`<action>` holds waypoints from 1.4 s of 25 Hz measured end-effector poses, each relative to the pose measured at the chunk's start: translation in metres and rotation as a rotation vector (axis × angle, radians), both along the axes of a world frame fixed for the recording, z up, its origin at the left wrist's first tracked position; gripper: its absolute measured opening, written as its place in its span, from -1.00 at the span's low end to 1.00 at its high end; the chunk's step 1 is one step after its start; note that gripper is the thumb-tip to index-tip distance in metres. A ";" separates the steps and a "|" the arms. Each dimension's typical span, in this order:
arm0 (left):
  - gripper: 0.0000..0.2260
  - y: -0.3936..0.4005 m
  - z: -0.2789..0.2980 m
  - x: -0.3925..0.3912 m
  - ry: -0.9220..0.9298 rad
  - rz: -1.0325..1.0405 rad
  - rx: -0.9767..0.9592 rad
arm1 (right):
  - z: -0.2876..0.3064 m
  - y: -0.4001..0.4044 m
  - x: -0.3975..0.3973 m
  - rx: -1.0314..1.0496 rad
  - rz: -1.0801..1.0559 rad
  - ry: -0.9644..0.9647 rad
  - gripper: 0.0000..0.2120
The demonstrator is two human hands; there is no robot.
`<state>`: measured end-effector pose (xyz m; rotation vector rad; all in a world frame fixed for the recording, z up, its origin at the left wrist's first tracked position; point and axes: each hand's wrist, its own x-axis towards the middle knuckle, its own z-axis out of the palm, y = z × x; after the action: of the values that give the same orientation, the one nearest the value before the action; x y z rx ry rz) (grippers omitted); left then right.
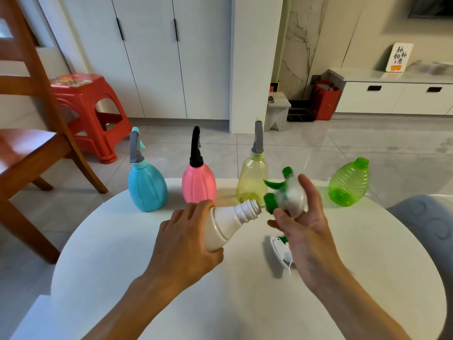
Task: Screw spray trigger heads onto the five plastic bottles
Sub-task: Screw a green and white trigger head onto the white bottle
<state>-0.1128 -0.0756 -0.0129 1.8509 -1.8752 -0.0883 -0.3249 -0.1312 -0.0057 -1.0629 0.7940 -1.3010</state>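
Note:
My left hand [182, 238] grips a white bottle [229, 223], tilted with its open threaded neck pointing right. My right hand [305, 225] holds a white and green spray trigger head [285, 192], blurred, its green collar just right of the bottle's neck and apart from it. At the table's far edge stand a blue bottle [147, 185], a pink bottle [199, 182] and a pale yellow bottle [251, 180], each with a trigger head on top. A green ribbed bottle [349, 184] lies tilted at the far right with no head. Another white and green trigger head [279, 247] lies on the table, partly hidden by my right hand.
All of this rests on a round white table [245, 290]. A wooden chair [29, 143] and a red plastic stool [90, 114] stand to the left. A grey-blue seat [426, 217] is at the right edge. White cabinets line the far wall.

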 end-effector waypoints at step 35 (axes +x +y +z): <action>-0.23 0.005 0.006 -0.008 -0.200 -0.025 -0.091 | 0.006 -0.004 -0.009 -0.010 0.126 0.337 -0.43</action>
<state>-0.1210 -0.0708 -0.0066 1.8321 -1.9997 0.1772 -0.3341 -0.1357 0.0001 -1.3399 0.9540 -1.0332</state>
